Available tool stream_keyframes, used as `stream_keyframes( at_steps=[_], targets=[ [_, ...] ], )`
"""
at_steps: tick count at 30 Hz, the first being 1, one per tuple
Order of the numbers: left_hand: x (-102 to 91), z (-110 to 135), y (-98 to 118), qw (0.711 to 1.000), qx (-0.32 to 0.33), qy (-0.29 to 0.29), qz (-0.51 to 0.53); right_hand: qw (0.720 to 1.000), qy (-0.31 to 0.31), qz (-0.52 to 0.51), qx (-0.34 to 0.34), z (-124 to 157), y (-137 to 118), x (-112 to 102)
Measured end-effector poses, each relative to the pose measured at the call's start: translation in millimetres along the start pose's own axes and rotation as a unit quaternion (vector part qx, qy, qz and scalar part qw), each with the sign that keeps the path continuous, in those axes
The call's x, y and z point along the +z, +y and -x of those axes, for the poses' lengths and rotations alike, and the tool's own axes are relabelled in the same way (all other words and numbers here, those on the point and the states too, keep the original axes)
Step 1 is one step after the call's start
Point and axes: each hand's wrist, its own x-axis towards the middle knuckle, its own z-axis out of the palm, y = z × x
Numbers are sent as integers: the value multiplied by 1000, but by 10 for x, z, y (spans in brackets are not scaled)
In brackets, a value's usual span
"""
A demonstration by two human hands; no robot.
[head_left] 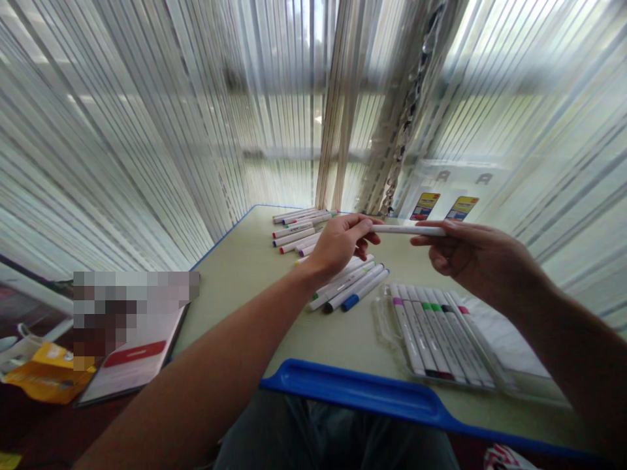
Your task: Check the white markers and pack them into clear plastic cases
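Observation:
Both hands hold one white marker level above the table. My left hand pinches its left end between thumb and fingers. My right hand grips its right end. Under my left hand lies a loose group of white markers with coloured caps. Below my right hand a clear plastic case holds a row of several markers. Further back lies another group of markers.
The pale green table has a blue rim with a grooved tray at its near edge. A booklet and a yellow packet lie at the left. Striped curtains hang all round, with two packaged items behind.

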Motion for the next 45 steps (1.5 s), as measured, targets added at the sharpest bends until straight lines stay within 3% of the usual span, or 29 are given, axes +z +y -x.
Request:
stream_keyframes(
  at_steps=[10,17,29,36,45],
  targets=[
    [-39,13,-8,1000,28,-7,9,999,19,45,-19,-113,33,-157],
    [-65,31,16,993,2,-60,99,997,63,-30,18,-52,-39,-67],
    [-89,75,84,981,-20,-134,139,993,84,-75,40,-11,-84,40],
    [-75,72,85,979,-37,-126,156,1000,10,23,-10,-86,-23,-88],
    [-56,58,104,987,-15,-74,144,999,34,-14,6,-52,-20,-18]
  ],
)
